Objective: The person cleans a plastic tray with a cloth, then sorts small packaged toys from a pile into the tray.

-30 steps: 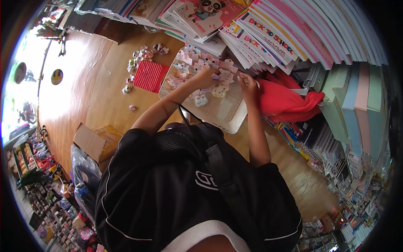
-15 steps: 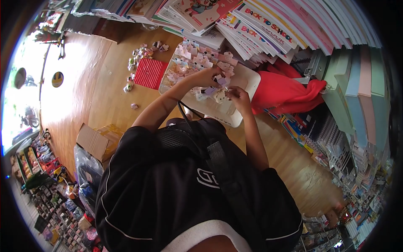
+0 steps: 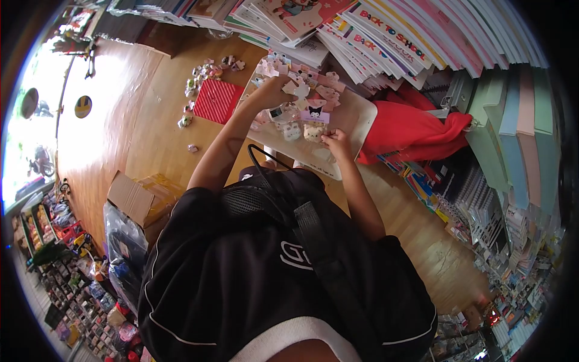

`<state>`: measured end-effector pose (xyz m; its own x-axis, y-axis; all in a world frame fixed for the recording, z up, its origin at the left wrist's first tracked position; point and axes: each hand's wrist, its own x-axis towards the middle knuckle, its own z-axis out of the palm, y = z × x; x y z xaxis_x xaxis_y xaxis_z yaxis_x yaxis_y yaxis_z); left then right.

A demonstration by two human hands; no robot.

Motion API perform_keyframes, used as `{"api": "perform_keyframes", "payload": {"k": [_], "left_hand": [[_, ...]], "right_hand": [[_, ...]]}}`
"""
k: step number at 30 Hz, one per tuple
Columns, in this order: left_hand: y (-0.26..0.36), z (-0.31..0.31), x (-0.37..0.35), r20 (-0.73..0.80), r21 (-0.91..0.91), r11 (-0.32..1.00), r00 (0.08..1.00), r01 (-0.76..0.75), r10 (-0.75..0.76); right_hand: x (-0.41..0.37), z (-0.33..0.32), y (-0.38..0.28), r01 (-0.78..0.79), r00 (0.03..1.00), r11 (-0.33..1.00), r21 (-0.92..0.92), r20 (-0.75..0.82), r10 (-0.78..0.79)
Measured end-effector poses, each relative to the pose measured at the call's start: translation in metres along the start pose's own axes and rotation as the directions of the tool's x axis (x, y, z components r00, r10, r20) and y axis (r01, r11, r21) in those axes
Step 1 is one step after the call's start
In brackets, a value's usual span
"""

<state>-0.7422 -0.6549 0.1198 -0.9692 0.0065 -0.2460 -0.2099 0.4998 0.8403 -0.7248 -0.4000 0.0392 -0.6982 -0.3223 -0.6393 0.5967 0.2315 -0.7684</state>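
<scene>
My left hand [image 3: 276, 92] is over the white tray [image 3: 356, 130], its fingers closed at a pale pink-and-white card [image 3: 297, 88] among several similar cards with small toys. My right hand [image 3: 338, 143] has thumb and fingers pinched at the edge of a small cream plush toy [image 3: 314, 133]. Above that toy lies a purple card [image 3: 315, 115] with a black-hooded character on it. A greyish-white plush toy [image 3: 292, 131] sits beside it, left of the cream one. My left fingertips are partly hidden by the cards.
A red striped box [image 3: 216, 101] and several small wrapped toys [image 3: 202, 75] are on the wooden floor left of the tray. Stacked books [image 3: 380, 45] rise behind it. Red cloth [image 3: 410, 133] lies to the right, near upright binders [image 3: 515, 133]. An open carton [image 3: 132, 196] stands at lower left.
My left hand has moved up and left, off the purple card, which now shows its face. My right hand has shifted slightly down and is at the cream plush toy's edge.
</scene>
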Motion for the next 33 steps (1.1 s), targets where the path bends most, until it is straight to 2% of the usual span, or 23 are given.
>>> {"api": "perform_keyframes", "payload": {"k": [1, 3, 7, 9, 10, 12, 13, 15, 16, 17, 18, 19, 20, 22, 23, 24, 25, 26, 28, 29, 31, 33], "left_hand": [[0.014, -0.003, -0.005, 0.032, 0.018, 1.000, 0.999, 0.018, -0.019], [0.021, -0.005, -0.014, 0.059, 0.036, 0.999, 0.997, 0.040, -0.042], [0.011, -0.003, -0.021, 0.028, 0.068, 0.997, 0.999, 0.045, -0.047], [0.007, -0.002, -0.023, 0.018, 0.071, 0.996, 0.999, 0.044, -0.045], [0.007, -0.001, -0.024, 0.029, 0.070, 0.996, 0.998, 0.048, -0.050], [0.007, 0.000, -0.026, 0.036, 0.068, 0.996, 0.998, 0.050, -0.053], [0.006, 0.002, -0.027, 0.036, 0.110, 0.993, 0.998, 0.050, -0.054], [0.006, 0.005, -0.029, 0.032, 0.153, 0.987, 0.998, 0.052, -0.057], [0.006, 0.010, -0.030, 0.047, 0.165, 0.984, 0.996, 0.069, -0.077], [0.004, 0.016, -0.029, 0.063, 0.176, 0.981, 0.993, 0.084, -0.097], [-0.008, 0.026, -0.024, 0.191, 0.110, 0.981, 0.965, 0.162, -0.181], [-0.007, 0.036, -0.024, 0.190, 0.107, 0.981, 0.965, 0.161, -0.179], [-0.002, 0.047, -0.026, 0.275, 0.169, 0.985, 0.957, 0.045, -0.091], [-0.005, 0.078, -0.030, 0.432, 0.245, 0.957, 0.901, -0.154, 0.034], [-0.003, 0.091, -0.032, 0.500, 0.263, 0.937, 0.863, -0.232, 0.073], [-0.002, 0.101, -0.034, 0.500, 0.264, 0.935, 0.863, -0.235, 0.075], [0.008, 0.105, -0.039, 0.493, 0.237, 0.960, 0.870, -0.151, 0.015], [0.013, 0.107, -0.039, 0.487, 0.207, 0.976, 0.872, -0.065, -0.045], [0.009, 0.111, -0.035, 0.486, 0.210, 0.976, 0.872, -0.055, -0.056], [0.005, 0.115, -0.033, 0.487, 0.214, 0.976, 0.870, -0.041, -0.070], [-0.001, 0.121, -0.033, 0.487, 0.237, 0.971, 0.868, -0.028, -0.094], [-0.004, 0.126, -0.033, 0.486, 0.263, 0.965, 0.866, -0.018, -0.116]], "right_hand": [[0.003, 0.004, 0.003, 0.000, 1.000, 1.000, -0.004, 0.006, 0.000], [0.013, 0.011, 0.016, 0.030, 0.994, 0.996, 0.085, -0.111, -0.020], [0.030, 0.016, 0.035, 0.072, 0.982, 0.997, 0.003, -0.176, -0.070], [0.045, 0.013, 0.053, 0.191, 0.943, 0.913, -0.361, -0.189, -0.272], [0.041, 0.013, 0.049, 0.190, 0.943, 0.912, -0.362, -0.191, -0.272], [0.030, 0.012, 0.027, 0.132, 0.963, 0.783, -0.608, -0.110, -0.248], [0.026, 0.010, 0.018, 0.134, 0.962, 0.782, -0.609, -0.109, -0.250], [0.023, -0.001, 0.005, 0.147, 0.893, 0.707, -0.692, -0.214, -0.396], [0.026, -0.007, 0.002, 0.243, 0.748, 0.620, -0.746, -0.263, -0.610], [0.039, -0.015, 0.005, 0.243, 0.748, 0.619, -0.747, -0.261, -0.610], [0.057, -0.021, 0.005, 0.284, 0.733, 0.698, -0.658, -0.321, -0.600], [0.072, -0.026, 0.005, 0.326, 0.718, 0.763, -0.559, -0.379, -0.584], [0.082, -0.027, 0.000, 0.326, 0.717, 0.762, -0.560, -0.379, -0.585], [0.095, -0.028, -0.009, 0.336, 0.747, 0.691, -0.640, -0.265, -0.610], [0.089, -0.026, -0.020, 0.338, 0.745, 0.690, -0.640, -0.267, -0.612], [0.085, -0.025, -0.032, 0.323, 0.805, 0.688, -0.650, -0.194, -0.561], [0.077, -0.022, -0.046, 0.309, 0.856, 0.684, -0.661, -0.120, -0.503], [0.072, -0.020, -0.054, 0.311, 0.854, 0.681, -0.662, -0.119, -0.506], [0.064, -0.017, -0.066, 0.420, 0.791, 0.586, -0.693, -0.038, -0.611], [0.063, -0.016, -0.071, 0.421, 0.791, 0.582, -0.695, -0.032, -0.610], [0.060, -0.016, -0.080, 0.522, 0.609, 0.290, -0.802, 0.112, -0.785], [0.059, -0.017, -0.088, 0.544, 0.636, 0.304, -0.782, 0.147, -0.758]]}}
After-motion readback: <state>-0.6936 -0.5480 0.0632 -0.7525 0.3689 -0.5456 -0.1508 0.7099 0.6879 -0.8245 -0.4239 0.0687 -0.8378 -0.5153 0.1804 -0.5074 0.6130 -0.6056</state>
